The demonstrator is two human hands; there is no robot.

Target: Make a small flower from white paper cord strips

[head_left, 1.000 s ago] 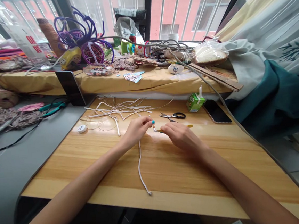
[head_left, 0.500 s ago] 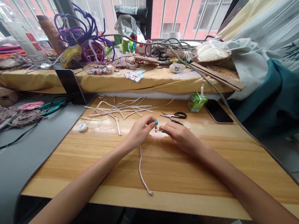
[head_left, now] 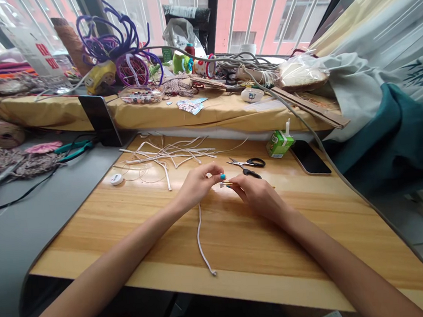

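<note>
My left hand (head_left: pixel 198 183) is above the middle of the wooden table, its thumb and fingers pinched on a white cord (head_left: pixel 199 238). The cord's tail hangs from under that hand and lies on the wood in a curve, ending in a small knot near the front edge. In my right hand (head_left: pixel 256 190) is a thin gold-coloured crochet hook (head_left: pixel 227 183), gripped between thumb and fingers. Its tip meets a small white bit of cord beside my left fingertips. Fine detail there is too small to make out.
Behind my right hand lie black-handled scissors (head_left: pixel 251 163). Farther right are a green drink carton (head_left: pixel 280 143) and a phone (head_left: pixel 310 157). White cord pieces (head_left: pixel 174 154) and a round white case (head_left: pixel 116 179) lie back left. A cluttered ledge (head_left: pixel 225 110) runs behind.
My right hand has shifted slightly and turned, and more of the crochet hook shows between the hands. My left hand stays nearly in place; the cord's tail has hardly moved.
</note>
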